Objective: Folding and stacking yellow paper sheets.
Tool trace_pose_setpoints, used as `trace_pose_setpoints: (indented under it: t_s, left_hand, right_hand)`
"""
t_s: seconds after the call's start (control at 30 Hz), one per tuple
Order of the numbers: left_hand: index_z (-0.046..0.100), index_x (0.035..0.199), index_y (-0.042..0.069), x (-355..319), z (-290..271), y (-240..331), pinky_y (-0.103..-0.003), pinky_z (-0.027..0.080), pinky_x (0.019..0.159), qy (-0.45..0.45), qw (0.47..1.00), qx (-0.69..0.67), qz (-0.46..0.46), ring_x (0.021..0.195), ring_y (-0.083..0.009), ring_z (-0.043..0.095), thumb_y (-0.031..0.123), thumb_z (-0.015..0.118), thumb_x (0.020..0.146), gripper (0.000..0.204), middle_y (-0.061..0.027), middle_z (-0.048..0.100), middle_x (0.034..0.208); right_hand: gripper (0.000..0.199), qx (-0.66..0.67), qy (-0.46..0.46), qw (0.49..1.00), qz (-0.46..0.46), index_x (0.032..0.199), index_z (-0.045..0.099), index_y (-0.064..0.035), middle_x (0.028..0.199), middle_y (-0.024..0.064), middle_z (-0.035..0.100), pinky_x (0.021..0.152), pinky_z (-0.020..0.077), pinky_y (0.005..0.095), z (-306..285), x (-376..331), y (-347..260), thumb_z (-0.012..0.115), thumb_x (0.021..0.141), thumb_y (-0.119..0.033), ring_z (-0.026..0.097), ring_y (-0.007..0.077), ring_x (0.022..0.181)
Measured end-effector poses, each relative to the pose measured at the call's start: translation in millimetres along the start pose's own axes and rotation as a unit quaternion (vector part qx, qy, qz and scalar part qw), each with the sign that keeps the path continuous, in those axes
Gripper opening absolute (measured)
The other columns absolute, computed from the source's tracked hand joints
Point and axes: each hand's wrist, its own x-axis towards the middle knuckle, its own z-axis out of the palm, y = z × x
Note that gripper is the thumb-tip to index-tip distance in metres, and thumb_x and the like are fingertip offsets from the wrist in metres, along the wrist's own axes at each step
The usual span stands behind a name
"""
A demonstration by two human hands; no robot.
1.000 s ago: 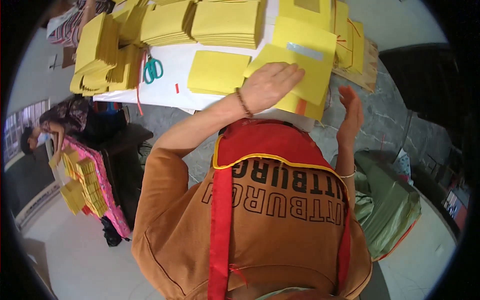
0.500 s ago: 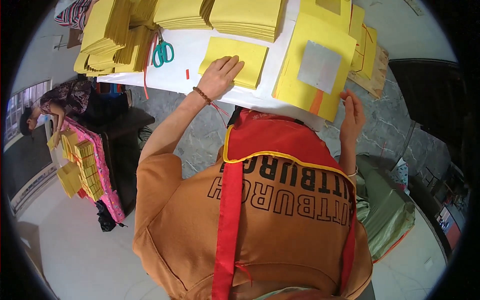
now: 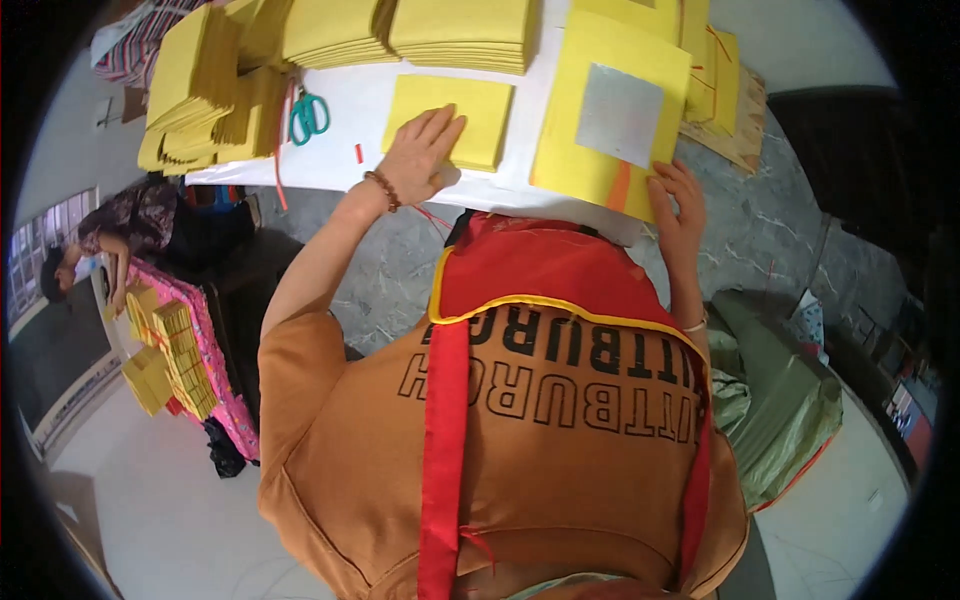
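On a white-covered table [image 3: 345, 88], my left hand [image 3: 424, 150] lies palm down across the lower left of a small stack of yellow paper [image 3: 490, 118], fingers stretched out. To its right is a larger pile of yellow paper sheets [image 3: 560, 150]; the top sheet bears a silver square [image 3: 618, 115] and an orange strip [image 3: 620, 186]. At this pile's lower right corner is my right hand [image 3: 682, 205], its fingers slightly bent and apart, the tips at the paper's edge. A pair of scissors with green handles [image 3: 309, 118] and a small red scrap [image 3: 359, 153] lie left of my left hand.
Thick yellow paper stacks [image 3: 460, 35] line the table's far side, with more piled at the left [image 3: 190, 85]. Bundles tied with red string [image 3: 715, 85] rest on a wooden board [image 3: 748, 125] at right. Another person [image 3: 130, 225] handles yellow bundles [image 3: 182, 350] at far left.
My right hand has come in to the edge of the large paper pile, from just beside it. My left hand stays on the small stack. The whole view has shifted slightly.
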Motion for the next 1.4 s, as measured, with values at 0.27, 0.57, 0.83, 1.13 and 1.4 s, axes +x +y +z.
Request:
trace_pose_setpoints:
  t_s: [0.27,0.57,0.83,1.13,1.4]
  left_hand:
    - [0.052,0.119,0.005,69,-40,102,-0.039,0.039,0.088,0.1,0.982,-0.086,0.132,0.102,-0.0288,0.05,0.03,0.06,0.081,0.046,-0.0133,0.052,0.117]
    - [0.061,0.099,0.004,93,-27,105,-0.034,0.044,0.076,0.081,0.959,-0.147,0.227,0.086,-0.0256,0.055,0.022,0.062,0.08,0.027,-0.0095,0.06,0.098]
    - [0.063,0.082,0.002,108,-31,101,-0.034,0.047,0.063,0.027,0.951,-0.259,0.169,0.07,-0.0267,0.058,0.011,0.06,0.08,0.01,-0.0111,0.061,0.075]
    - [0.064,0.078,0.006,114,-30,101,-0.033,0.045,0.059,-0.027,0.937,-0.34,0.071,0.066,-0.0228,0.058,0.018,0.059,0.078,0.013,-0.008,0.062,0.07]
    - [0.063,0.09,0.001,116,-26,89,-0.028,0.044,0.061,-0.1,0.89,-0.445,-0.022,0.068,-0.0134,0.054,0.017,0.062,0.08,0.019,-0.0049,0.06,0.074]
  right_hand:
    - [0.01,0.075,0.021,0.996,0.041,0.078,0.063,-0.0009,0.098,0.0106,0.064,0.086,0.0429,0.036,8,1,-4,0.063,0.078,-0.011,0.057,0.0276,0.1]
    - [0.011,0.163,0.034,0.979,0.118,0.081,0.064,-0.0011,0.098,0.0088,0.064,0.086,0.0418,0.0326,11,-5,1,0.062,0.08,-0.012,0.057,0.0224,0.097]
    - [0.016,0.185,0.03,0.971,0.146,0.081,0.066,-0.0006,0.099,0.0083,0.064,0.086,0.0414,0.0307,9,-4,1,0.06,0.082,-0.016,0.057,0.0204,0.096]
    - [0.022,0.221,0.019,0.957,0.188,0.084,0.067,0.0012,0.098,0.0087,0.064,0.087,0.0409,0.0302,8,-2,-1,0.055,0.086,-0.018,0.057,0.0201,0.096]
    - [0.02,0.125,-0.045,0.988,0.075,0.098,0.061,-0.0003,0.114,0.0075,0.055,0.093,0.0366,0.0309,5,-8,3,0.06,0.08,-0.008,0.05,0.021,0.107]
